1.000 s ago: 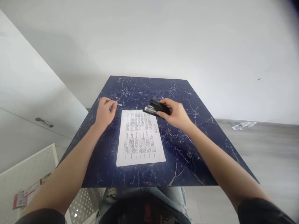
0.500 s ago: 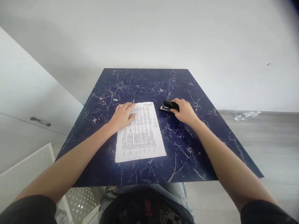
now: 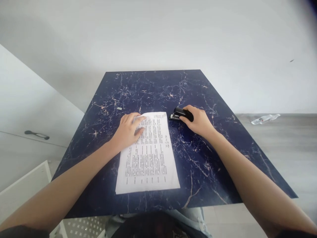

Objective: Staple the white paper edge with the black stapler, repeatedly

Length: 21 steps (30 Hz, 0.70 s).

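A printed sheet of paper [image 3: 148,155] lies on the dark blue marble-patterned table [image 3: 153,89]. My left hand [image 3: 128,129] rests flat on the sheet's upper left corner, fingers stretched out. To the right of the sheet's top edge a black stapler [image 3: 180,114] sits on the table. My right hand [image 3: 198,120] is wrapped round its rear end. A small strip of staples [image 3: 119,108] lies on the table, to the far left of my left hand.
A white wall stands behind the table. A white cabinet door with a dark handle [image 3: 36,134] is on the left. A white perforated box [image 3: 27,181] stands at the lower left. A clear plastic bottle [image 3: 264,118] lies on the grey floor at right.
My left hand left the staple strip and came to lie on the paper's top corner. My right hand carried the stapler from above the sheet down onto the table beside it.
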{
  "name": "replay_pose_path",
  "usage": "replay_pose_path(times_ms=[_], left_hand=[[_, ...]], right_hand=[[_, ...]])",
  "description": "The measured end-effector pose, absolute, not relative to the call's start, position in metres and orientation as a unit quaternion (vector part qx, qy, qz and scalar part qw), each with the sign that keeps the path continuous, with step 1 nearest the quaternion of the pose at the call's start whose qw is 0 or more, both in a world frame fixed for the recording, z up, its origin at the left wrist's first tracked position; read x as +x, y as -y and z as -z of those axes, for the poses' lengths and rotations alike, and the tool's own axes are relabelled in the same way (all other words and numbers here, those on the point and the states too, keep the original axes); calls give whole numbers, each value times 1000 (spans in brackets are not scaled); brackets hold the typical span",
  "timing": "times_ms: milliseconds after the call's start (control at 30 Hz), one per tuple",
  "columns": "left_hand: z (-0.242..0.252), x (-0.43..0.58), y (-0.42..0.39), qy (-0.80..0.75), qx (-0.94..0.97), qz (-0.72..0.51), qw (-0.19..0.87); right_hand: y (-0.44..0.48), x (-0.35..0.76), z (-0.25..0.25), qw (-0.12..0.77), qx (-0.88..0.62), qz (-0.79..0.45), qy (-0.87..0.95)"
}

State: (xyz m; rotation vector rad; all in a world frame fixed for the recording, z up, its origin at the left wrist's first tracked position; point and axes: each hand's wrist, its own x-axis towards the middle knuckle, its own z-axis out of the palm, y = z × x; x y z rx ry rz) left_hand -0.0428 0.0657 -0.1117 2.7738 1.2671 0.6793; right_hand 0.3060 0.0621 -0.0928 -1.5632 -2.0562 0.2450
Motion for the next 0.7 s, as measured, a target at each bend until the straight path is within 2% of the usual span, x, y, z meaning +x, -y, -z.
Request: replay_pose_path(times_ms=[367, 700], left_hand=[[118, -42, -61, -428, 890, -156, 34], [119, -38, -50, -442, 879, -177, 28]], right_hand=[[-57, 297, 97, 255, -541, -107, 794], [-54, 294, 89, 244, -516, -132, 811]])
